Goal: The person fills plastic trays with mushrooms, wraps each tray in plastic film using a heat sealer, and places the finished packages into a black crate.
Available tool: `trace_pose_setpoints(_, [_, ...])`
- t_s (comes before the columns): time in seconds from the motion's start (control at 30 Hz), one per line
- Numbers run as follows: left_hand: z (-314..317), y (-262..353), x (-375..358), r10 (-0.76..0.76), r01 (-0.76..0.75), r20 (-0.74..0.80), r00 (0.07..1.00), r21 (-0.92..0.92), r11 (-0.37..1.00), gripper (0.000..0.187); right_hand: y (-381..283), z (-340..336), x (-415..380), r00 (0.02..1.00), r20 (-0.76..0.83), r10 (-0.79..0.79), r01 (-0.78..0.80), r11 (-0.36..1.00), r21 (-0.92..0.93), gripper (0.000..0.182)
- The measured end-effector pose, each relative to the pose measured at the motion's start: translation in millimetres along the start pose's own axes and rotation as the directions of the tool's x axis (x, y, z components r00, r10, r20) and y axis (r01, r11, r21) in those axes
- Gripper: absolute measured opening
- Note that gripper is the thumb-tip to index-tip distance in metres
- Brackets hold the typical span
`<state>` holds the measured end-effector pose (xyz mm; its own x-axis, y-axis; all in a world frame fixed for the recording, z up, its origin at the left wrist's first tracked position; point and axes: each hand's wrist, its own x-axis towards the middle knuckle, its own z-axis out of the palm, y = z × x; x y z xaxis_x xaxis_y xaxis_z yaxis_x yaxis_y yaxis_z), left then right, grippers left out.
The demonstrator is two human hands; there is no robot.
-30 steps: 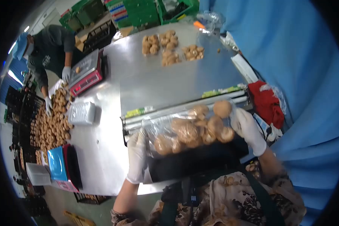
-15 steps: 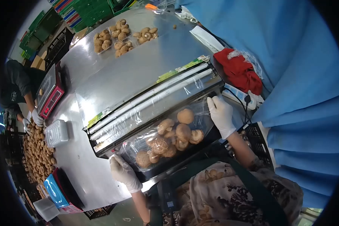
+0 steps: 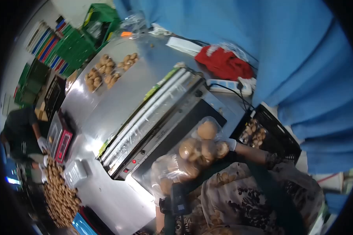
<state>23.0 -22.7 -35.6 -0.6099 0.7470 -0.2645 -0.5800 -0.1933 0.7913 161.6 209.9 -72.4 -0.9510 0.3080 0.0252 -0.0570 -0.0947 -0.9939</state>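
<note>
A film-wrapped pack of brown mushrooms [image 3: 190, 150] is held close to my body, above the near edge of the film wrapping machine [image 3: 145, 150]. My left hand [image 3: 157, 176], in a white glove, is closed on the pack's left end, partly hidden by shiny film. At the other end my gloved right hand [image 3: 232, 144] grips the pack; mushrooms cover most of its fingers. The machine's film roll [image 3: 149, 111] lies beyond the pack, and its dark plate [image 3: 184, 123] is bare beside the mushrooms.
Mushroom packs [image 3: 102, 72] stand at the table's far end. A co-worker [image 3: 21, 129] is at the left by a red scale [image 3: 60, 141], loose mushrooms [image 3: 60, 192] and clear trays [image 3: 75, 173]. At right are a black crate [image 3: 272, 135], power strip [image 3: 227, 86] and red cloth [image 3: 223, 62].
Both hands have drawn the mushroom pack off the machine's plate toward my body, with film now gathered around it. The view has turned and shifted, showing the crate at right more fully.
</note>
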Motion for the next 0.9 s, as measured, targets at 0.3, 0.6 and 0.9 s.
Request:
trace_pose_setpoints(0.3, [21, -44, 6, -0.381, 0.371, 0.285, 0.880, 0.091, 0.924, 0.028, -103, -3, -126, 0.867, -0.462, 0.186, -0.096, 0.973, 0.211, 0.035])
trace_pose_setpoints(0.6, [97, -115, 9, -0.579, 0.474, 0.349, 0.736, 0.345, 0.810, 0.039, -63, -46, -226, 0.855, -0.478, 0.200, -0.241, 0.970, -0.025, 0.029])
trace_pose_setpoints(0.9, [120, -221, -1, -0.823, 0.445, 0.214, 0.525, 0.756, 0.480, 0.049, 165, -105, -467, 0.047, -0.894, 0.446, 0.471, 0.779, 0.414, 0.024])
